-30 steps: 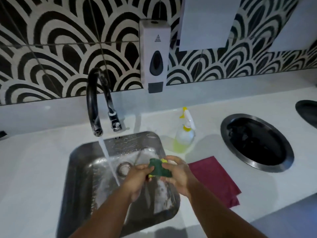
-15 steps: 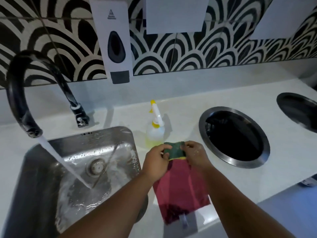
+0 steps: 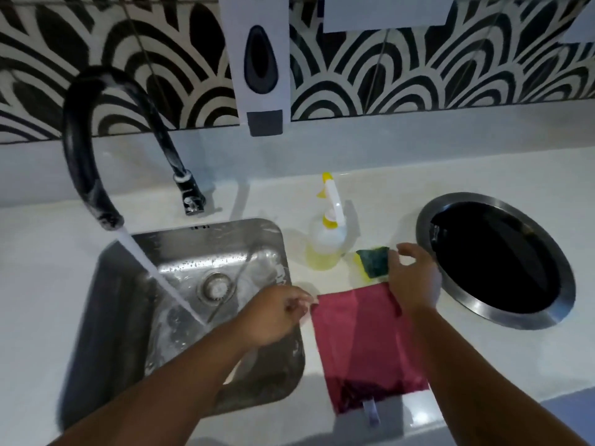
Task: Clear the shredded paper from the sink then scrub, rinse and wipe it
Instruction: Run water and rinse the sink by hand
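The steel sink (image 3: 206, 239) is wet, and water runs into it from the black curved tap (image 3: 87, 149). A green and yellow sponge (image 3: 373, 262) lies on the white counter just right of the spray bottle (image 3: 325, 246). My right hand (image 3: 413, 278) hovers over the sponge's right edge with relaxed fingers, holding nothing. My left hand (image 3: 277, 313) is at the sink's right rim, its fingertips at the left corner of the dark red cloth (image 3: 363, 342); whether they pinch the cloth is unclear. No shredded paper shows in the sink.
A round steel-rimmed bin opening (image 3: 495, 259) is set in the counter to the right. A white soap dispenser (image 3: 260, 62) hangs on the patterned tile wall above. The counter's front edge runs along the lower right.
Both hands held the sponge over the sink, then carried it right over the cloth. The sponge now lies on the counter, released, and my left hand has drawn back toward the cloth's corner.
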The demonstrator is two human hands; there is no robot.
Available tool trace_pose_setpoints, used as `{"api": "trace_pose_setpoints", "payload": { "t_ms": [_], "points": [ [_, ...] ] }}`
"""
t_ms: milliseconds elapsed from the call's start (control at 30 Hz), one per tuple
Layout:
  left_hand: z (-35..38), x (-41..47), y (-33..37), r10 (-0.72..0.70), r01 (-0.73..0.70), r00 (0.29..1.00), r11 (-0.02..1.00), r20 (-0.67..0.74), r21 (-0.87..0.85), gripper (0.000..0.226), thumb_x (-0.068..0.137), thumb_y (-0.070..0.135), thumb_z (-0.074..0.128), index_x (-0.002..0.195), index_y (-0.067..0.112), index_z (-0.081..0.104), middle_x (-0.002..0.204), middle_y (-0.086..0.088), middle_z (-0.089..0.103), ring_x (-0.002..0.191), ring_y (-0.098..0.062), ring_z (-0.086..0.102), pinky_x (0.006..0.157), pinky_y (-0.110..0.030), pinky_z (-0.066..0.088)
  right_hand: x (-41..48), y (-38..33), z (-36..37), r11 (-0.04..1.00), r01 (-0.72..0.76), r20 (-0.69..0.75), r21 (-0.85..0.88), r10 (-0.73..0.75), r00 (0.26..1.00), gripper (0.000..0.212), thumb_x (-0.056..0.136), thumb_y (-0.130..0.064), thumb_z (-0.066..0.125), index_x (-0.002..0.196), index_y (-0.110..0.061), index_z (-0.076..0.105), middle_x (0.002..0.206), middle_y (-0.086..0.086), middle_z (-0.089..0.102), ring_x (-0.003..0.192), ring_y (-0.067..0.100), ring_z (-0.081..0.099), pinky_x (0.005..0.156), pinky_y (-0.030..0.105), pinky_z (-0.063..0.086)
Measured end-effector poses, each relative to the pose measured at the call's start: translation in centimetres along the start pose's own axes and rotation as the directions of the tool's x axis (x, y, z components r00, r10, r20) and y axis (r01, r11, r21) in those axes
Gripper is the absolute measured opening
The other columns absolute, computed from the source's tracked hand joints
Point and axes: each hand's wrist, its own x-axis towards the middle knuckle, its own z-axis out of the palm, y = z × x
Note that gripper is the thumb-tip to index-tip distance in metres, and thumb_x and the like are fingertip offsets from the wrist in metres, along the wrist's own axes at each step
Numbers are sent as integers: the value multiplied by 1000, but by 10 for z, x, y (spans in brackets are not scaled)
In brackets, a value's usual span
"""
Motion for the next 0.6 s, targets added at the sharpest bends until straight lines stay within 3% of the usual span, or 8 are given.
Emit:
{"api": "trace_pose_setpoints", "payload": {
  "t_ms": [100,200,267,333,400,467,533,600],
  "points": [
    [-38,-38,-47,-101,104,994,989,-35,106,22,97,18,66,116,24,76,110,11,75,96,1,69,90,-16,53,-46,-21,5,982,70,-85,173,-56,995,7,93,-20,64,88,-21,66,83,-4,67,80,10,65,74,18,44],
    [-81,-80,-99,-170,185,982,955,-86,233,20,95,21,68,110,29,79,108,14,76,91,5,68,93,-19,54,-101,-51,27,961,120,92,250,-147,985,17,93,-8,64,79,-18,63,71,-5,63,67,-7,59,60,3,38],
    [-111,-108,-126,-194,217,976,920,-102,325,21,95,24,65,109,33,78,110,18,75,91,6,66,91,-16,52,-129,-69,55,957,149,250,248,-212,945,19,94,-12,64,75,-15,63,68,1,64,64,1,59,56,8,40],
    [-139,-132,-143,-224,253,967,882,-120,397,22,96,25,63,110,36,76,110,22,72,94,2,66,87,-11,49,-150,-87,92,967,117,431,227,-208,878,22,96,-22,62,75,-17,66,68,1,66,63,9,61,64,25,49],
    [-161,-149,-163,-249,276,961,850,-120,449,19,96,29,61,109,36,73,110,15,73,97,-11,70,86,-18,51,-166,-107,128,964,-36,630,263,-143,764,23,97,-27,60,78,-17,70,73,3,71,61,15,62,62,36,54],
    [-176,-162,-182,-274,282,957,815,-92,506,21,96,35,57,111,36,71,110,9,73,94,-16,69,87,-25,54,-184,-131,157,893,-329,772,306,-31,634,17,98,-18,62,90,-10,75,86,15,75,68,20,67,64,34,56],
    [-186,-170,-205,-235,253,967,802,-102,542,25,93,37,55,113,39,70,110,10,73,94,-16,68,89,-33,57,-200,-148,185,730,-624,875,280,74,479,21,96,-14,64,110,0,71,103,20,75,91,30,72,84,41,59],
    [-190,-172,-226,-137,166,986,774,-95,611,29,89,36,53,113,37,70,112,9,73,101,-17,68,94,-35,55,-214,-156,213,551,-790,919,271,96,382,40,90,-17,70,123,4,62,112,21,72,104,33,70,94,42,57]
  ]
}}
